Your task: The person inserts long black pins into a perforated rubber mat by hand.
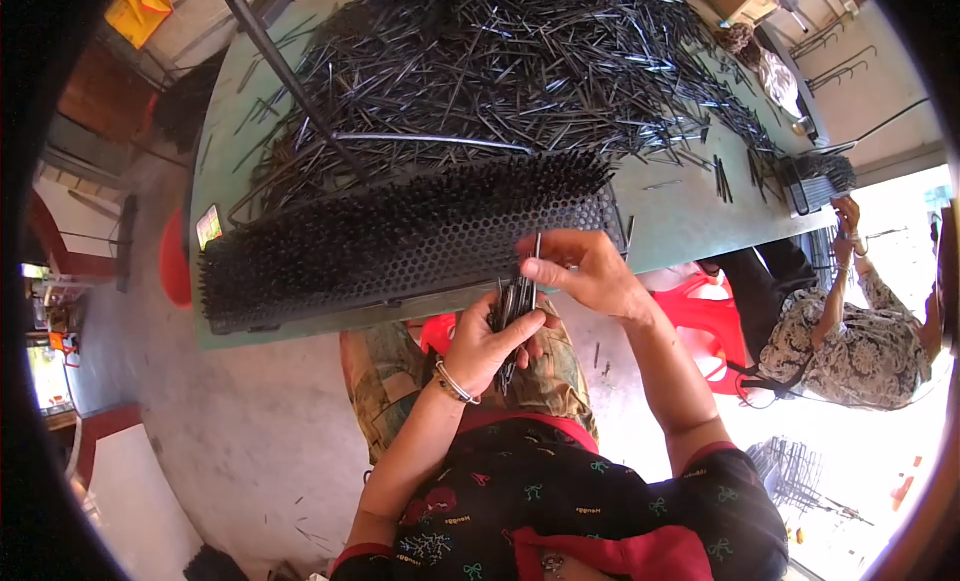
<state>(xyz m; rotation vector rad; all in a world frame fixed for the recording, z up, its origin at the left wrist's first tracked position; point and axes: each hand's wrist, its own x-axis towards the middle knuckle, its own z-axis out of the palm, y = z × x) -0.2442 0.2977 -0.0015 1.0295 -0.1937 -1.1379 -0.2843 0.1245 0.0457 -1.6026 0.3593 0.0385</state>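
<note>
My left hand [490, 343] is closed round a bundle of thin dark rods [514, 306], held roughly upright over my lap. Just above it to the right, my right hand [592, 271] pinches a single thin rod [538, 244] between thumb and fingers, close to the bundle's top. In front of both hands lies a long black rack [572, 219] full of round holes. Many short dark rods [400, 216] stand packed in its far and left part, while open holes show along its near and right part. My right fingertips are near the rack's front edge; contact is unclear.
A big loose heap of dark rods [480, 71] covers the green table [680, 226] behind the rack. A metal bar [270, 56] slants across the left. At right, another person's hand [847, 216] is beside a smaller rod-filled rack [815, 186]. Red stools [705, 316] stand below.
</note>
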